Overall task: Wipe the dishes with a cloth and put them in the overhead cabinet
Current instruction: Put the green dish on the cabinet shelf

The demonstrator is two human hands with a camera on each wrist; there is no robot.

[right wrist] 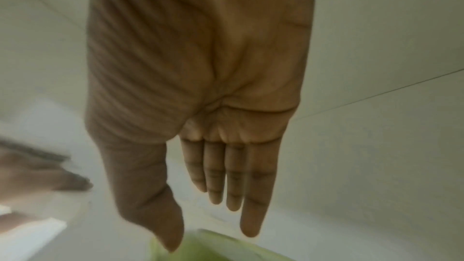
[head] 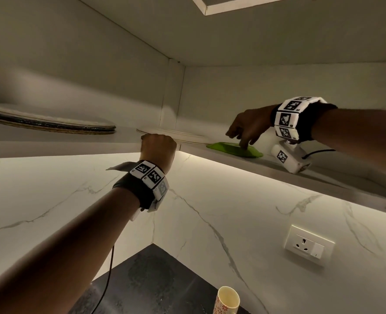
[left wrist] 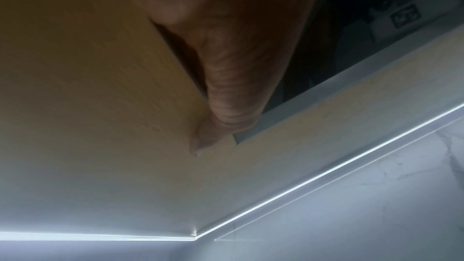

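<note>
A green plate point(head: 223, 148) lies flat on the bottom shelf of the open overhead cabinet point(head: 128, 147). My right hand point(head: 239, 139) hovers over the plate with straight fingers, one fingertip touching it. The right wrist view shows the right hand point(right wrist: 213, 215) flat and spread, thumb tip at the green plate point(right wrist: 216, 249). A white plate point(head: 187, 135) sits left of the green one. My left hand point(head: 158, 142) grips the shelf's front edge just in front of the white plate. Its thumb point(left wrist: 226, 96) presses the cabinet underside point(left wrist: 100, 106); its other fingers are hidden.
A stack of dark-rimmed plates point(head: 51, 123) lies at the shelf's far left. Below, a patterned cup point(head: 227, 300) stands on the black counter point(head: 146, 275). A wall socket point(head: 308, 245) sits on the marble backsplash at right. A light strip point(left wrist: 326, 174) runs under the cabinet.
</note>
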